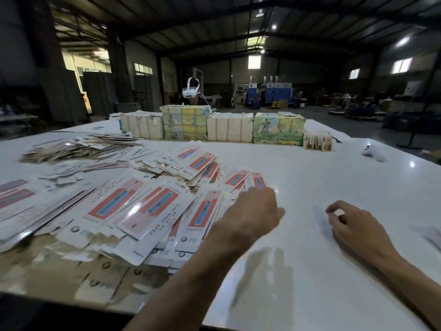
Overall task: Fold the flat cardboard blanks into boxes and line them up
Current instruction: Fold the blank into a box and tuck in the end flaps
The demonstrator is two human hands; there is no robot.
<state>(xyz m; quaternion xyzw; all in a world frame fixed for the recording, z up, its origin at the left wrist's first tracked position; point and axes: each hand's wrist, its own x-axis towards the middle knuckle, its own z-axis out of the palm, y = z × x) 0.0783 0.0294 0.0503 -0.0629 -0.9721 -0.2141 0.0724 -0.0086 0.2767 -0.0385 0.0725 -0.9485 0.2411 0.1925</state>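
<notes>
A spread pile of flat cardboard blanks, white with red and blue printed panels, covers the left half of the white table. My left hand reaches over the right edge of the pile, palm down, fingers on the top blanks; whether it grips one I cannot tell. My right hand hovers over the bare table to the right, fingers loosely curled, holding nothing. At the right edge lies a blurred piece that may be a folded box.
Bundled stacks of printed and plain cartons stand in a row across the table's far side. A person wearing a white headset sits behind them. A white controller lies far right. Another pile of blanks sits far left.
</notes>
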